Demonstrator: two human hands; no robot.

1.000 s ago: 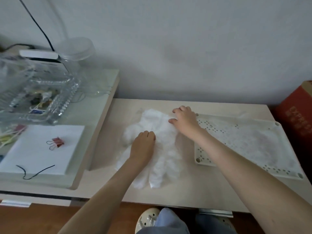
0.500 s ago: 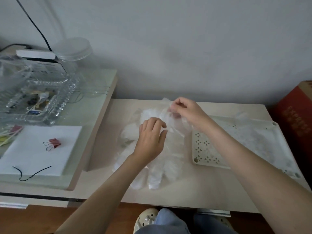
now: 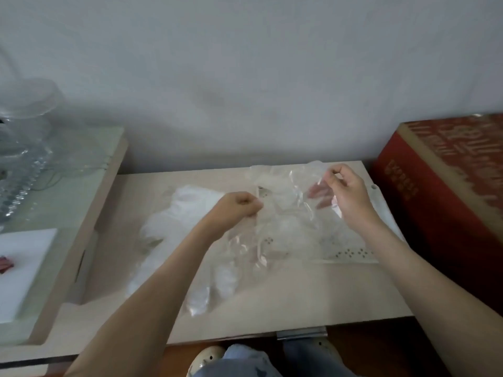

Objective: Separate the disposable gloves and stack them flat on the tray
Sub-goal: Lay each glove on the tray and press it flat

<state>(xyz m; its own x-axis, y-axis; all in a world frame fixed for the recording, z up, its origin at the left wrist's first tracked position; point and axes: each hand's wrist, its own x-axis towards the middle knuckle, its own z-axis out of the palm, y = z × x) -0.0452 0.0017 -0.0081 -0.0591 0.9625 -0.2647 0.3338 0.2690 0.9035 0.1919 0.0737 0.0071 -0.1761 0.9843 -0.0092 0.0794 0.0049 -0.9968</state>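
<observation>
the tabletop (image 3: 299, 300) carries everything here, with a red cardboard box (image 3: 446, 191) hard against its right end. the perforated white tray (image 3: 353, 253) lies at the right of the tabletop, mostly veiled by a clear disposable glove (image 3: 285, 202) stretched in the air above it. left of the tray sits the pile of gloves (image 3: 187, 213), a white crumpled heap with finger shapes trailing toward the near edge.

the left hand (image 3: 239, 210) is closed in a pinch on the glove's left edge, and the right hand (image 3: 345, 191) pinches the opposite edge with thumb and forefinger, other fingers curled behind the film.

the film is thin and clingy, so the likely trouble is a second glove riding along stuck to this one; whether it is truly single cannot be told through the folds. the lower part hangs creased near the tray's left rim, so it may well land folded or draped over that rim rather than flat. a hard pull apart could tear it, and its trailing end might drag the heap.
</observation>
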